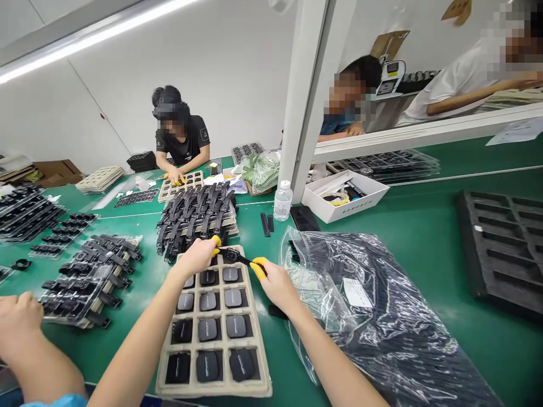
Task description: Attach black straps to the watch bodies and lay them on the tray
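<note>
The left hand (198, 258) pinches a black strap (232, 255) above a compartmented tray (214, 389). The right hand (275, 282) grips it too.

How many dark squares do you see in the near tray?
12 dark squares show in the near tray: four rows of three, one per compartment. More may be hidden at the far end, behind the left hand and strap.

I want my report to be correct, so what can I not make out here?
Gripped parts of the black piece: head view, hidden by the fingers of the left hand and right hand.
Print on the white label: head view, too small.
Exact contents of the plastic bag: head view, obscured by glare and creases.
Right side of the black tray: head view, cut off by the right edge.
</note>
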Motion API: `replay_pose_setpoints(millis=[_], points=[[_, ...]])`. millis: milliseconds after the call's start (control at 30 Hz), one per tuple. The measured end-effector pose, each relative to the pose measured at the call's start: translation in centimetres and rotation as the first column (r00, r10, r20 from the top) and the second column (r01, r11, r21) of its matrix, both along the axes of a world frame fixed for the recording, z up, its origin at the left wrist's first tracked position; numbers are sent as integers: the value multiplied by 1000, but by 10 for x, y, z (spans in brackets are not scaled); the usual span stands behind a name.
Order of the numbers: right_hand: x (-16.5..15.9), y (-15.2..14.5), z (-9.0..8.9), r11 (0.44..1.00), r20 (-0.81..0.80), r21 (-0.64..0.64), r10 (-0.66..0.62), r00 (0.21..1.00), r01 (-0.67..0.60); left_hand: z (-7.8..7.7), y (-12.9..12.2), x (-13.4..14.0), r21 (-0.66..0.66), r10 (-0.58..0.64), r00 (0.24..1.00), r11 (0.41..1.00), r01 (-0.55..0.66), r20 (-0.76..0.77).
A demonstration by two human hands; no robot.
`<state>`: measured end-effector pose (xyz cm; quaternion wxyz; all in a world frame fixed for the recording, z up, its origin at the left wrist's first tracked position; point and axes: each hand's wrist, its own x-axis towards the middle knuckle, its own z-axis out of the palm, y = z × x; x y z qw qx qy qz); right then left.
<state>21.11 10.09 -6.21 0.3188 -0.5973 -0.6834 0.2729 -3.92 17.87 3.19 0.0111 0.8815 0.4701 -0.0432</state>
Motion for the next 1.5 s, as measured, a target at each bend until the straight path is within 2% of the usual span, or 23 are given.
replay_pose_setpoints(millis=[100, 200, 300, 400, 500, 700, 800, 867, 933, 967, 1000, 1033, 1100, 1167, 1267, 1500], points=[[-1, 1, 3, 994, 114, -99, -37, 993, 48, -16, 8, 0, 20, 3, 1000, 1000, -4, 14], [15, -7, 9, 980, 187, -193, -5, 982, 41, -24, 6, 1, 92, 39, 998, 995, -44, 51], [33, -23, 17, 956, 255, -283, 153, 955, -78, -26, -7, -2, 155, 112, 990, 980, -124, 80], [39, -38, 21, 910, 291, -366, 309, 905, -193, -23, -27, -9, 154, 171, 983, 972, -178, 60], [35, -45, 20, 888, 289, -397, 361, 887, -232, -18, -41, -12, 113, 176, 984, 978, -176, 10], [34, -31, 17, 906, 146, -312, 343, 928, -286, -11, -32, -2, 76, 200, 980, 977, -200, 6], [35, -22, 16, 936, -149, -249, 217, 965, -249, -3, -29, -3, 52, 232, 970, 970, -236, 66], [31, -22, 18, 959, -441, -196, 102, 891, -206, 2, -34, -1, 32, 260, 958, 964, -266, 118], [24, -25, 21, 960, -678, -168, 51, 733, -222, 2, -45, 9, -58, 279, 916, 960, -274, 289], [19, -28, 23, 951, -761, -169, 42, 647, -260, -2, -53, 18, -144, 281, 849, 960, -242, 447], [14, -30, 25, 936, -825, -172, 33, 564, -307, -7, -60, 28, -235, 282, 750, 957, -171, 598], [10, -33, 26, 918, -871, -173, 26, 491, -356, -14, -67, 38, -286, 261, 682, 955, -78, 683], [1, -37, 27, 883, -918, -164, 26, 395, -440, -30, -78, 56, -262, 155, 627, 962, 80, 763], [-4, -40, 25, 850, -935, -152, 42, 351, -504, -43, -82, 65, -186, 30, 618, 964, 189, 785], [-7, -42, 21, 818, -944, -162, 34, 327, -553, -52, -82, 63, -91, -90, 604, 960, 263, 792], [-9, -43, 27, 821, -976, -189, -96, 196, -539, -51, -83, 56, 21, -168, 610, 971, 240, 774]])
